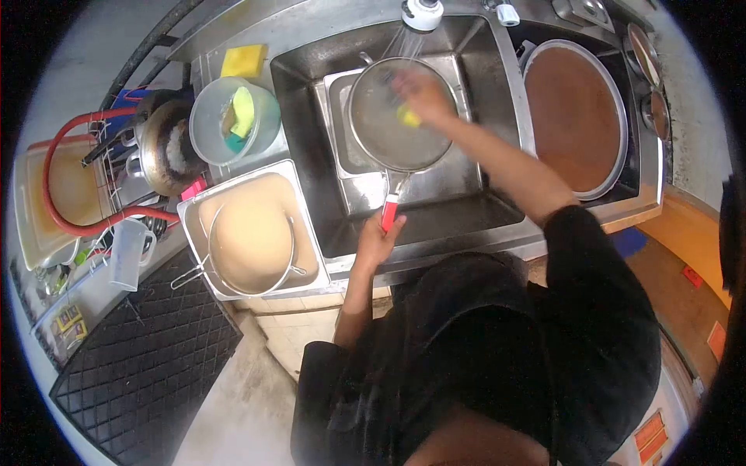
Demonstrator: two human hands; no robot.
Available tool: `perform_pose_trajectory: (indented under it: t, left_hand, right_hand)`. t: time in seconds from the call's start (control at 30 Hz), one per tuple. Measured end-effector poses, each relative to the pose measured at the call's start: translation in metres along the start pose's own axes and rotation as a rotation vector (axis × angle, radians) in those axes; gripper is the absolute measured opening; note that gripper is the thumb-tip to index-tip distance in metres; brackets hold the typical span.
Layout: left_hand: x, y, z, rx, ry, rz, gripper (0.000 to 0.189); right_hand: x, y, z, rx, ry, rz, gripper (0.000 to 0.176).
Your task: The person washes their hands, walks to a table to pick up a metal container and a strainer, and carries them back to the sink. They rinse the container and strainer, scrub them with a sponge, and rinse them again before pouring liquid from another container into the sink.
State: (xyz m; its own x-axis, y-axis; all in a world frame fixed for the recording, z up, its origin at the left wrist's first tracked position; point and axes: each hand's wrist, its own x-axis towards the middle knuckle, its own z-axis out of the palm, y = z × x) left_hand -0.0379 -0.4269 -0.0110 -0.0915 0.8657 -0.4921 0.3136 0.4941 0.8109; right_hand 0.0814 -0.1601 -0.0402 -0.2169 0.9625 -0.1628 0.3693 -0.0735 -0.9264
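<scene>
My left hand (376, 247) is wrapped round the red handle of a strainer (373, 128), which lies over a metal tray (340, 89) in the steel sink (311, 210). Blurred by motion, my right hand (423, 95) presses a yellow sponge (408, 116) onto the round mesh. Water streams down from the white faucet head (423, 14) onto the strainer's far side. Left of the sink, a second strainer (214, 260) rests in a square metal pan (315, 260) filled with cloudy tan liquid.
A clear tub (203, 124) holding sponges stands left of the sink beside a yellow sponge (244, 60). Past it are a blackened pan (167, 147), a red hose (53, 182) and a measuring jug (128, 252). Brown liquid fills a large round container (618, 147) at right.
</scene>
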Motion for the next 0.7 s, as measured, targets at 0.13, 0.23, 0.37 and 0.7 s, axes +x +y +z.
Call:
perform_pose_trajectory:
  t: [0.13, 0.23, 0.37, 0.7]
  left_hand:
    - [0.004, -0.014, 0.002, -0.059, -0.018, -0.017, 0.027]
    - [-0.004, -0.007, 0.001, -0.076, -0.015, 0.004, 0.028]
    - [0.002, 0.004, 0.006, -0.009, -0.063, -0.022, 0.029]
    - [0.000, 0.022, -0.015, 0.257, 0.056, 0.091, 0.030]
  right_hand:
    - [-0.018, -0.002, -0.001, -0.278, -0.772, -0.412, 0.032]
    - [0.011, -0.004, -0.010, -0.307, -0.670, -0.350, 0.030]
    - [-0.003, 0.012, 0.015, -0.321, -0.291, -0.204, 0.029]
    - [-0.014, 0.025, -0.018, -0.913, -0.459, -0.639, 0.027]
